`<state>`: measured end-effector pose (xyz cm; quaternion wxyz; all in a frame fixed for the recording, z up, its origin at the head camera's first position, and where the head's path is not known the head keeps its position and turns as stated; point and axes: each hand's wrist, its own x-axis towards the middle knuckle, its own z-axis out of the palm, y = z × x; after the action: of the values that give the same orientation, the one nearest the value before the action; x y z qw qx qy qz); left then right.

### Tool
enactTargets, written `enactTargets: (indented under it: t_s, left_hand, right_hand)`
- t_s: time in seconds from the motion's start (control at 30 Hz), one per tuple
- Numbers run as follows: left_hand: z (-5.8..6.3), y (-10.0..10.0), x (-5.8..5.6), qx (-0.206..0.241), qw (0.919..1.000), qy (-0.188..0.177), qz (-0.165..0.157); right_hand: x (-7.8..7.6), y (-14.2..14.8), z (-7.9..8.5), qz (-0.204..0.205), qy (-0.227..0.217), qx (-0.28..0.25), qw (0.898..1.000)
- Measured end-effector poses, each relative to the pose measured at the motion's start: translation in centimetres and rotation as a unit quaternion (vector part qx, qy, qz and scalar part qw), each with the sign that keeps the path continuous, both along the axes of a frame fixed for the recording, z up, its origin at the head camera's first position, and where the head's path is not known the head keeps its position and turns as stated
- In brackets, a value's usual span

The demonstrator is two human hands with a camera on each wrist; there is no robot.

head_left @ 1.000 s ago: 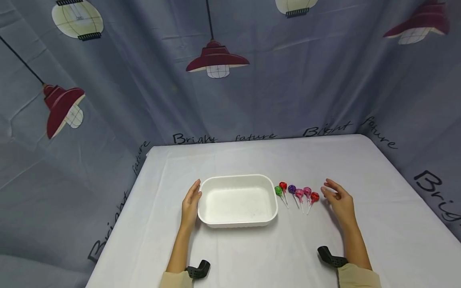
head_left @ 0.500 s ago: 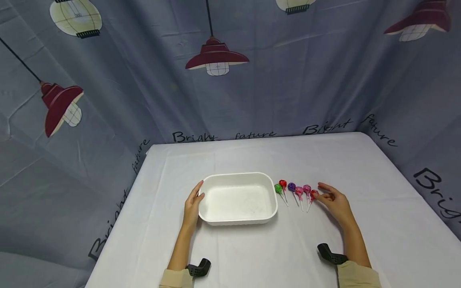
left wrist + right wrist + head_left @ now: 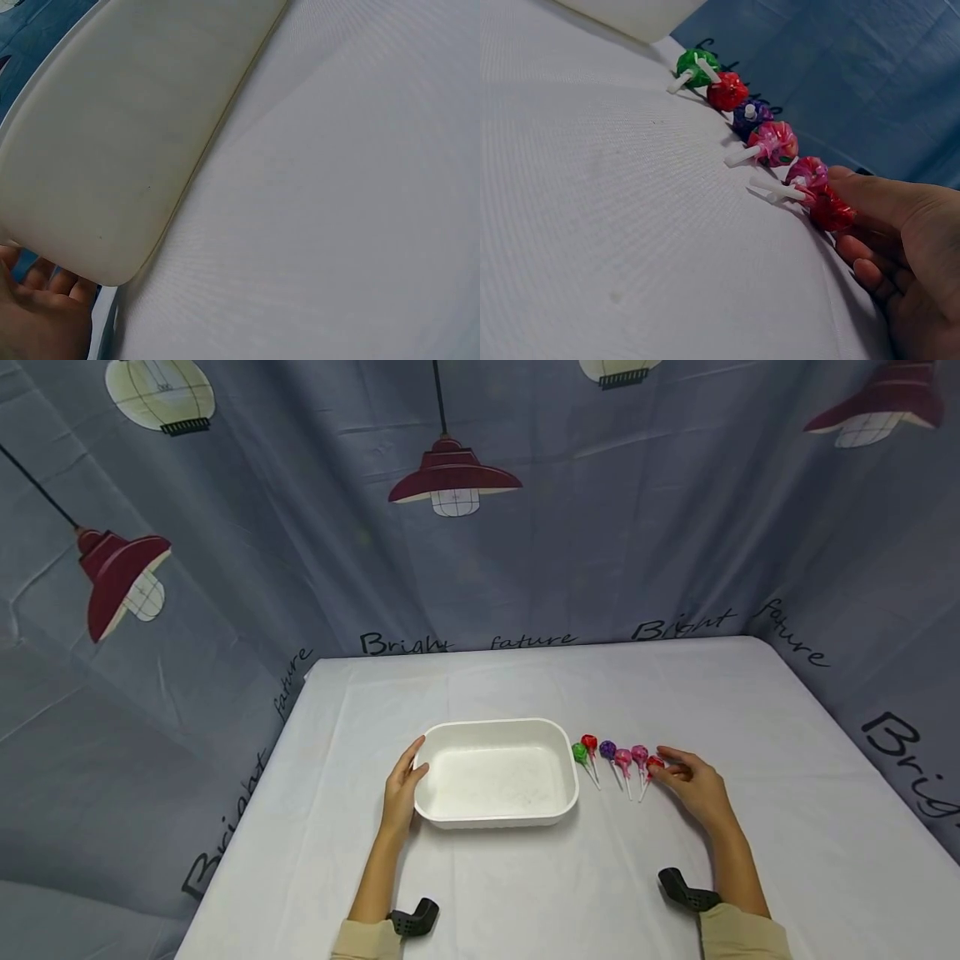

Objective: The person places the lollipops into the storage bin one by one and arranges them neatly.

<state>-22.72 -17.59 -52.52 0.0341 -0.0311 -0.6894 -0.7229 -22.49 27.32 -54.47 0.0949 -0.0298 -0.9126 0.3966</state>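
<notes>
A white rectangular tray (image 3: pixel 495 777) sits on the table. My left hand (image 3: pixel 401 785) holds its left end, thumb at the rim and fingers along the outer wall; in the left wrist view the fingers (image 3: pixel 56 281) lie partly behind the tray. Several wrapped lollipops lie in a row right of the tray: a green one (image 3: pixel 580 753), a red one (image 3: pixel 589 742), a purple one (image 3: pixel 608 750), two pink ones (image 3: pixel 623 759) and a red lollipop (image 3: pixel 832 211) at the right end. Around that last head, my right hand (image 3: pixel 697 785) closes thumb and fingers, its stick still low over the cloth.
White cloth covers the table (image 3: pixel 525 893). A grey-blue curtain (image 3: pixel 600 543) printed with lamps and lettering hangs behind and at both sides. Each wrist wears a black mount, the left one (image 3: pixel 414 918) and the right one (image 3: pixel 688 891).
My right hand has moved left and down onto the rightmost red lollipop. My left hand has come in slightly against the tray's end, its thumb now at the rim.
</notes>
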Motion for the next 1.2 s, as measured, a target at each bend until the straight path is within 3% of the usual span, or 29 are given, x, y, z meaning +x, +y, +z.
enactTargets:
  t_s: [0.2, 0.37, 1.2]
  left_hand:
    - [2.0, 0.3, 0.8, 0.000, 0.9999, -0.006, -0.008]
    - [2.4, 0.3, 0.9, -0.008, 0.9999, -0.008, -0.005]
    - [2.2, 0.4, 0.8, -0.009, 0.9999, -0.011, 0.001]
  right_hand:
    - [-0.1, -0.2, 0.1, -0.003, 0.009, 0.012, 1.000]
    - [-0.2, -0.4, 0.1, -0.004, 0.024, 0.019, 1.000]
    - [0.4, 0.0, -0.1, -0.018, 0.010, -0.007, 1.000]
